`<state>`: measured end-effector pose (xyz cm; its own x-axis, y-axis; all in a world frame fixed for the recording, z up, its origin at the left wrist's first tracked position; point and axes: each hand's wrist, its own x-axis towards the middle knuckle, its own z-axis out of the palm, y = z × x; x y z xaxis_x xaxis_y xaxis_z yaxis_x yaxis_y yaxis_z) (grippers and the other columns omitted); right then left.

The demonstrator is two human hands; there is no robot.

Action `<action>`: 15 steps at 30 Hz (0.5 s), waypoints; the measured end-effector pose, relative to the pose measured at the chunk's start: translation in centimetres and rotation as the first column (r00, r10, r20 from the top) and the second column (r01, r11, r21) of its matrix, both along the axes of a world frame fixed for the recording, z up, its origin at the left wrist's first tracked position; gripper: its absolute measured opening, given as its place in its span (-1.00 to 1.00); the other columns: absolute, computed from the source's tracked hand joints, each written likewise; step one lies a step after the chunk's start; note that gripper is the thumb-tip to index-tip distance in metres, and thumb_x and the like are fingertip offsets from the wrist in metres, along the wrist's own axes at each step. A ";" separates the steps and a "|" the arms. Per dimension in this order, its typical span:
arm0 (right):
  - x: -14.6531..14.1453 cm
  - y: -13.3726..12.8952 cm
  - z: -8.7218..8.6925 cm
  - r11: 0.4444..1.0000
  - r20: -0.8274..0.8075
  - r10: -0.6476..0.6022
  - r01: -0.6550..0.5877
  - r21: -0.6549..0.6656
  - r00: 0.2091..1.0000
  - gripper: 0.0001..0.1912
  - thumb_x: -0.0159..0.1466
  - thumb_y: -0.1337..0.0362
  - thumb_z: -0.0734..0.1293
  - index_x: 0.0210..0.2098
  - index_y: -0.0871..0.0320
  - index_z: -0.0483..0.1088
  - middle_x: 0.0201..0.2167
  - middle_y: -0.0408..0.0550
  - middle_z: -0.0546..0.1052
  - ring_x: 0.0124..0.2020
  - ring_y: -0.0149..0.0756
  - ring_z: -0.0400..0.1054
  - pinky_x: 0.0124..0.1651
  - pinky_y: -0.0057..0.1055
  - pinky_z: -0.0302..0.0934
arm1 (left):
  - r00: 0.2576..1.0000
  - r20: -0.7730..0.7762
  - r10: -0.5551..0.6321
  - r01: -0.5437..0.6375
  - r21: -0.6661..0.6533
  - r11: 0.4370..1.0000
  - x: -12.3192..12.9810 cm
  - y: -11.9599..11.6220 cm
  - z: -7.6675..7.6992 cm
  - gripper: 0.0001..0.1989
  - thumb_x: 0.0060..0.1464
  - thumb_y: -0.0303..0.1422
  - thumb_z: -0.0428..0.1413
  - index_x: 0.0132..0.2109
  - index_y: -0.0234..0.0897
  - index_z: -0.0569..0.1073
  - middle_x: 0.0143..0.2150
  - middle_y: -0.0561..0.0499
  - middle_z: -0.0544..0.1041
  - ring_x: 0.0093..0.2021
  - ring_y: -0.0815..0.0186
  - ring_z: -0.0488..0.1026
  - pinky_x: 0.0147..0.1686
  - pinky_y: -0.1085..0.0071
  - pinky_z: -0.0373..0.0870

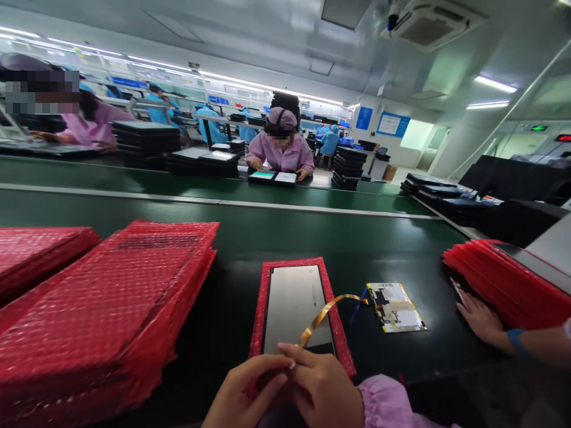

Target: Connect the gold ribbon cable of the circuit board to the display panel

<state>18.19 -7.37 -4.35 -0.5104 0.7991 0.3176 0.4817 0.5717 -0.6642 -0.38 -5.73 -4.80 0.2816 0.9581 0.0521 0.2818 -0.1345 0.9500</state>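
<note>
A long grey display panel (292,306) lies on a red bubble-wrap bag (262,297) on the dark bench in front of me. From its near end a gold flex cable (328,304) arcs right to a small circuit board (395,307) lying flat on the bench. My left hand (243,393) and my right hand (323,389), in a pink sleeve, meet at the panel's near edge where the cable starts. Their fingertips pinch together there and hide that edge.
Thick stacks of red bubble bags (102,309) fill the left. Another person's hand (479,318) with a blue wristband rests by a red stack (504,279) at the right. A green conveyor belt (200,187) runs across, with seated workers and black trays (145,139) beyond.
</note>
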 end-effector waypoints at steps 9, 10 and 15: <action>-1.0 -0.5 -2.1 0.945 -0.512 -0.294 0.166 -0.281 0.807 -0.65 0.13 -0.12 0.30 -0.49 0.02 0.39 -0.57 -0.13 0.43 -0.62 -0.32 0.29 -0.62 -0.47 0.15 | 0.969 0.117 0.220 -0.224 0.029 0.974 0.0 -0.1 0.5 -0.75 -0.04 -0.10 0.25 -0.36 -0.18 0.62 -0.37 -0.04 0.63 -0.33 0.17 0.56 -0.29 0.44 0.50; -1.2 -0.3 -2.3 0.889 -0.560 -0.310 0.026 -0.457 0.768 -0.58 0.11 -0.20 0.29 -0.48 0.04 0.36 -0.63 -0.16 0.37 -0.70 -0.37 0.18 -0.70 -0.52 0.01 | 0.976 0.104 0.192 -0.201 0.082 0.976 0.1 -0.4 0.6 -0.77 0.00 -0.12 0.23 -0.37 -0.18 0.62 -0.40 -0.04 0.62 -0.36 0.19 0.55 -0.33 0.45 0.50; -1.2 0.5 -2.8 0.710 -0.634 -0.463 -0.170 -0.684 0.620 -0.53 0.10 -0.24 0.36 -0.40 0.02 0.27 -0.66 -0.26 0.28 -0.78 -0.50 -0.04 -0.75 -0.54 -0.18 | 0.999 -0.032 0.023 -0.006 0.453 0.892 0.6 -1.4 -0.5 -0.81 0.18 -0.29 0.11 -0.25 -0.11 0.64 -0.36 -0.05 0.59 -0.35 0.29 0.54 -0.36 0.52 0.51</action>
<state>16.97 -6.85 -7.16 -0.2087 0.9720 -0.1080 -0.3078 -0.1701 -0.9361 0.19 -7.17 -5.28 0.2778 0.8372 0.4711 0.3196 -0.5430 0.7765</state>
